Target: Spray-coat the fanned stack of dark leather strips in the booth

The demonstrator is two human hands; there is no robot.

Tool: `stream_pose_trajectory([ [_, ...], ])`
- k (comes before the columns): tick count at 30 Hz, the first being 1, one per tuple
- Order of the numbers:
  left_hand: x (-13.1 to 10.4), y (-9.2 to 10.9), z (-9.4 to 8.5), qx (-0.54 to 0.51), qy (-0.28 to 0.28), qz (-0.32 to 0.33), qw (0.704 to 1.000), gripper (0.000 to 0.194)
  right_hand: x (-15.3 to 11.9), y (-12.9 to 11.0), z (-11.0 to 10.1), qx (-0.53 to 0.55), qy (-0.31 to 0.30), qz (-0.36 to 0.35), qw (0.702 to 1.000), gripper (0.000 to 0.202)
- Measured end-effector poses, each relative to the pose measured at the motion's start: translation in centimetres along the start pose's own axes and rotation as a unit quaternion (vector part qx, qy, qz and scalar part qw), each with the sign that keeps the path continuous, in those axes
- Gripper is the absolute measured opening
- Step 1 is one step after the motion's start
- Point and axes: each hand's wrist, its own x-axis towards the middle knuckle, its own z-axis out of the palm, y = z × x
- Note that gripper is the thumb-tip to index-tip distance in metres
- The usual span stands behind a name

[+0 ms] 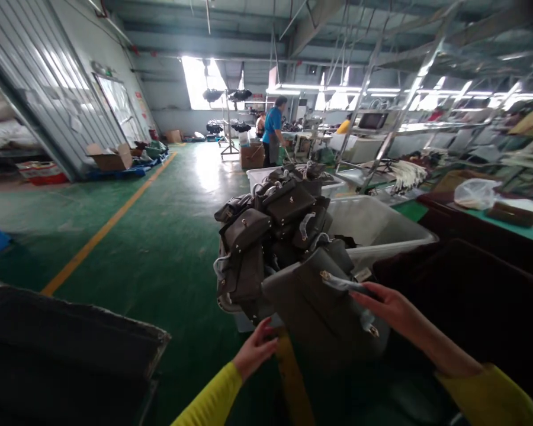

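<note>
A dark grey leather handbag [311, 313] stands between 2 hands: the right hand [388, 307] pinches its wrapped handle, the left hand [255, 349] curls fingers under its lower edge.

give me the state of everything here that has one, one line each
dark grey leather handbag: held upright between both hands
left hand: fingers curled on the bag's lower edge
right hand: gripping the bag's wrapped handle
heap of dark grey handbags: piled high
white plastic bin: open-topped, bags heaped at its near end
</note>
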Motion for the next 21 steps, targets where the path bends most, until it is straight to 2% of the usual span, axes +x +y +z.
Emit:
stream_pose_trajectory([
  [2, 2.9, 3.1, -0.6, 0.001, 0.034, 0.075, 0.997, 0.098, 4.6, -2.5, -1.1, -0.025, -0.002, -0.065, 0.998, 0.059],
  [5, 6.7, 6.1, -3.0, 0.107, 0.192, 0.162, 0.962, 0.080, 11.9, -5.5, -2.4, -0.079, -0.003, -0.153, 0.985, 0.059],
  [7, 8.8, 7.1, -4.6, 0.226, 0.280, 0.145, 0.921, 0.074, 16.6, -7.1, -3.1, -0.119, -0.019, -0.182, 0.976, 0.064],
  [8, 9.8, 7.3, -5.0, 0.267, 0.300, 0.112, 0.909, 0.074, 18.7, -7.8, -3.4, -0.141, -0.031, -0.194, 0.970, 0.067],
  [9, 10.7, 7.4, -5.1, 0.289, 0.307, 0.072, 0.904, 0.075, 20.8, -8.5, -3.6, -0.164, -0.038, -0.209, 0.963, 0.068],
  [11, 12.3, 7.4, -4.3, 0.287, 0.304, -0.001, 0.908, 0.078, 24.6, -9.4, -3.8, -0.209, -0.051, -0.245, 0.945, 0.065],
  [15, 14.9, 6.7, -0.2, 0.130, 0.278, -0.032, 0.951, 0.070, 31.0, -9.8, -3.0, -0.274, -0.077, -0.285, 0.915, 0.043],
  [17, 15.7, 6.2, 1.3, 0.037, 0.261, -0.043, 0.964, 0.065, 33.1, -8.8, -1.5, -0.285, -0.088, -0.278, 0.913, 0.041],
  [18, 15.9, 5.9, 1.7, 0.017, 0.258, -0.049, 0.965, 0.063, 33.9, -7.8, -0.5, -0.286, -0.095, -0.272, 0.914, 0.046],
  [21, 16.2, 5.0, 1.5, 0.026, 0.272, -0.039, 0.961, 0.062, 34.7, -3.7, 2.6, -0.279, -0.107, -0.257, 0.919, 0.079],
])
